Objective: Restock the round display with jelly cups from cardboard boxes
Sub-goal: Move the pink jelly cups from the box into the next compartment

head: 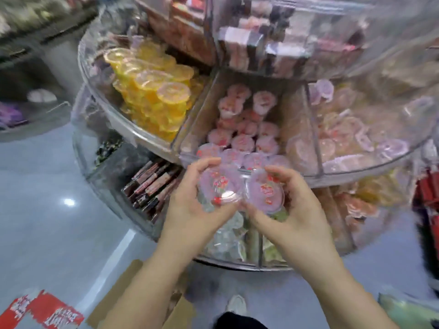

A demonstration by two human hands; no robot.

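Note:
A tiered round display [133, 136] of clear plastic fills the middle. Its centre compartment [197, 119] holds several pink jelly cups [242, 142]. Just in front of that compartment's rim, my left hand [190, 210] grips one pink jelly cup [219, 186] with a red-printed lid. My right hand [297, 205] grips a second pink cup [266, 192] beside it; the two cups touch. A cardboard box [114, 295] lies on the floor at the lower left, mostly hidden by my left forearm.
Yellow jelly cups [154, 91] fill the compartment to the left, pale pink and purple ones [351, 138] the one to the right. Lower tier holds dark wrapped bars [152, 184] and clear-green cups [228, 236]. Red-and-white packaging [45, 309] lies on the grey floor. My shoe [236, 305] stands below.

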